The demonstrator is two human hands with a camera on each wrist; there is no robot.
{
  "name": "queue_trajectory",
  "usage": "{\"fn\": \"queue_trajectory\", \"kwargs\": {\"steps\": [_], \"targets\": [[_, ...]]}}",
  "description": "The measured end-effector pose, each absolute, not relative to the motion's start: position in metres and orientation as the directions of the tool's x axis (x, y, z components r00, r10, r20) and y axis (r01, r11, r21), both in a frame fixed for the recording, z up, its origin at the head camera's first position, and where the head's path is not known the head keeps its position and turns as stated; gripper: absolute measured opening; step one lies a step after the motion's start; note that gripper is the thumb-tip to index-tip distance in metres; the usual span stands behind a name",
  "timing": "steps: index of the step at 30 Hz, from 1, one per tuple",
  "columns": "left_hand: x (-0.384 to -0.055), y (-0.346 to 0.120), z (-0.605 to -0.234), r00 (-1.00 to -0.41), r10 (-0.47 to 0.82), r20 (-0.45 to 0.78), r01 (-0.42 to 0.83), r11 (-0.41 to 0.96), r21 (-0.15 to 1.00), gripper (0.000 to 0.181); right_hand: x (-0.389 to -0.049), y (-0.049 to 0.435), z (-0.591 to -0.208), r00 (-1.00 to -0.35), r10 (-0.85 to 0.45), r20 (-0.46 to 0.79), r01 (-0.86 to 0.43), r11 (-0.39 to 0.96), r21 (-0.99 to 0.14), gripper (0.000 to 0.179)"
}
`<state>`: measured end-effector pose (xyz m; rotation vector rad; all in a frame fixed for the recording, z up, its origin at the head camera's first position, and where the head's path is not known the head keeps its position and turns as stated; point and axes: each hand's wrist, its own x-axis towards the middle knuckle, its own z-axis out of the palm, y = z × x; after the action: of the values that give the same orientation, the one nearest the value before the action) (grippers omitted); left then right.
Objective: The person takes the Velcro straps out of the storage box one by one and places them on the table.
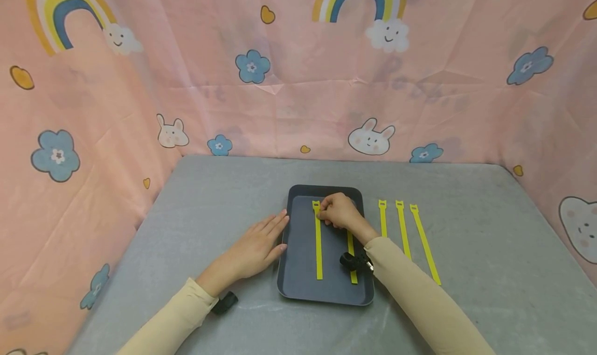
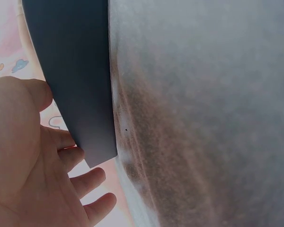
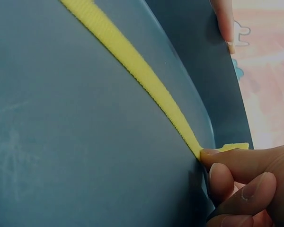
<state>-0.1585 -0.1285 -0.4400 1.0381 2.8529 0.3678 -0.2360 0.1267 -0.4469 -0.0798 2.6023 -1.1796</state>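
Note:
A dark grey tray (image 1: 298, 290) lies on the table. In it, a yellow hook-and-loop cable tie (image 1: 319, 251) runs lengthwise near the middle. My right hand (image 1: 342, 212) pinches this tie just below its slotted head. The right wrist view shows thumb and finger of the right hand (image 3: 251, 184) on the yellow tie (image 3: 144, 78), its head poking out beyond them. A second yellow tie (image 1: 354, 277) lies in the tray's right part, partly hidden by my right wrist. My left hand (image 1: 254, 246), fingers extended, touches the tray's left side; the left wrist view shows its fingertips along the tray wall (image 2: 75, 71).
Right of the tray, three more yellow ties (image 1: 402, 230) lie on the grey table (image 1: 494, 272), the lower ends of two hidden by my right sleeve (image 1: 415, 293). A pink patterned curtain (image 1: 298, 106) surrounds the table's back and sides.

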Motion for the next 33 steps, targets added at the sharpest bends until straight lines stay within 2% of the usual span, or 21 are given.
{"fn": "queue_trajectory", "kwargs": {"steps": [13, 19, 33], "targets": [[-0.159, -0.129, -0.440, -0.768, 0.640, 0.008, 0.618, 0.738, 0.271, 0.064, -0.234, 0.132, -0.445, -0.957, -0.189, -0.219, 0.049, 0.639, -0.767, 0.015], [-0.159, -0.129, -0.440, -0.770, 0.638, 0.002, 0.615, 0.740, 0.273, 0.065, -0.233, 0.135, -0.443, -0.950, -0.241, -0.198, 0.008, 0.618, -0.786, 0.017], [-0.158, -0.129, -0.439, -0.774, 0.633, -0.007, 0.608, 0.746, 0.270, 0.065, -0.231, 0.148, -0.418, -0.932, -0.302, -0.202, -0.010, 0.578, -0.816, 0.014]]}}
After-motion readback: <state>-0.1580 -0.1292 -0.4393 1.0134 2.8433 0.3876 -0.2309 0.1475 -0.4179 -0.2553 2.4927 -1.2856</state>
